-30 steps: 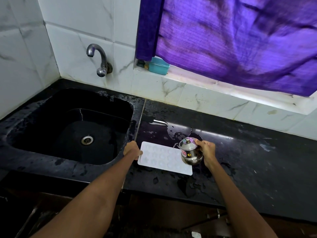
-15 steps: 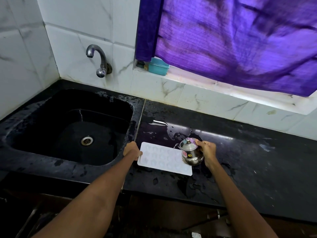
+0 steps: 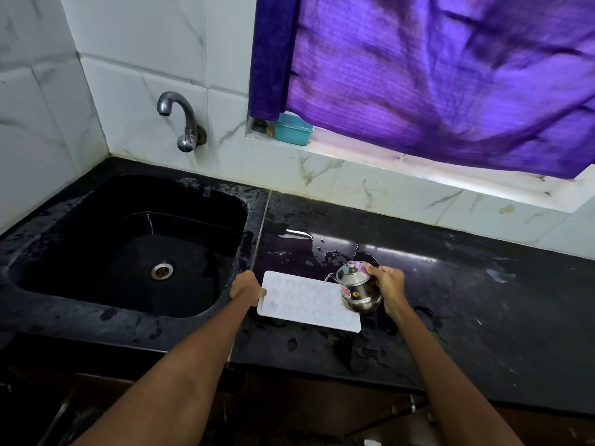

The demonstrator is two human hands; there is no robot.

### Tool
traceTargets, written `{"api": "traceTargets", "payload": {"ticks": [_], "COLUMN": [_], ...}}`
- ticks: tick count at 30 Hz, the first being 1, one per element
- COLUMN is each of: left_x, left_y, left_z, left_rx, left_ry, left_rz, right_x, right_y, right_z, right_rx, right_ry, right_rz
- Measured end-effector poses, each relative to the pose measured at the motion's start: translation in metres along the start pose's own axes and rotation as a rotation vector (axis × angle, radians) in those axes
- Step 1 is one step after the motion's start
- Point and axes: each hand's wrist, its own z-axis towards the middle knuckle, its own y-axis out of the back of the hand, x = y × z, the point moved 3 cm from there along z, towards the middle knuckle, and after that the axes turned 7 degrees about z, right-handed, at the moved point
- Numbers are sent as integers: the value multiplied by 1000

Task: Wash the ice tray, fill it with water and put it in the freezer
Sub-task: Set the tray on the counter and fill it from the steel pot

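**Filling the tray from a steel pot**

Black stone counter (image 3: 450,284) is lying wet, sink (image 3: 64,304) at left. White ice tray (image 3: 299,300) is lying flat beside the sink, probably for level filling. Left hand (image 3: 246,286) is gripping its left edge, steadying. Right hand (image 3: 388,286), fingers curled, is tilting a spouted steel pot (image 3: 355,286) over the tray's right end.

Right hand (image 3: 388,286) tilts steel pot (image 3: 357,289) over white ice tray (image 3: 299,300).
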Motion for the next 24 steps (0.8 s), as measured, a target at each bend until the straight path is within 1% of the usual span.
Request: {"api": "traceTargets", "payload": {"ticks": [6,16,24], "left_x": [-1,-1,1], "left_y": [0,-1,-4], "left_z": [1,1,2], "left_rx": [-4,-13,-15], "left_ry": [7,9,9], "left_rz": [25,31,-3], "right_x": [0,21,12], "right_y": [3,6,16], "right_z": [-3,-6,-4], "right_rx": [22,-44,-83], "right_ry": [-8,0,3], "right_rz": [53,141,79]}}
